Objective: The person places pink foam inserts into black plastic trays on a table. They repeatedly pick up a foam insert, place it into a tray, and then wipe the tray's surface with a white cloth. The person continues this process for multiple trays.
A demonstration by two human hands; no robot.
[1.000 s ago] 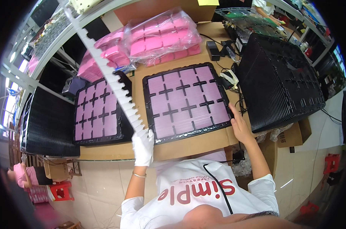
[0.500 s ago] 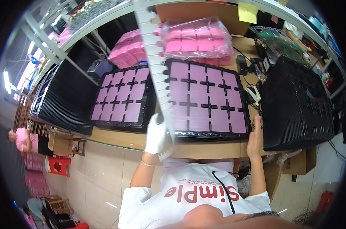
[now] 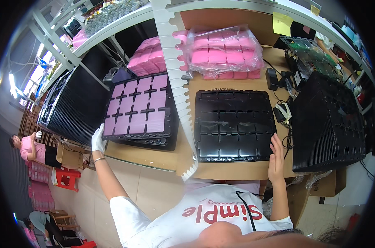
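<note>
In front of me lies a black plastic tray (image 3: 235,124) with bare compartments. My right hand (image 3: 276,161), ungloved, stands on edge at its right side, fingers straight and holding nothing. To the left, a black tray filled with pink foam sheets (image 3: 135,108) tops a small, uneven pile of trays. My left hand (image 3: 98,141), in a white glove, rests at that pile's near left corner with fingers stretched along the edge. A white strip with a notched edge (image 3: 177,78) hangs between the two trays, nearer to the camera.
Tall stacks of black trays stand at the left (image 3: 73,107) and right (image 3: 330,124). Behind are bagged pink foam pieces (image 3: 224,51) and a loose pink pile (image 3: 148,58). Cables and a white-handled tool (image 3: 282,112) lie right of the middle tray. People sit farther left.
The pink-filled tray is gone from the middle, where the bare black tray now shows. My left hand has moved left to the other pile; my right hand stays at the tray's right side.
</note>
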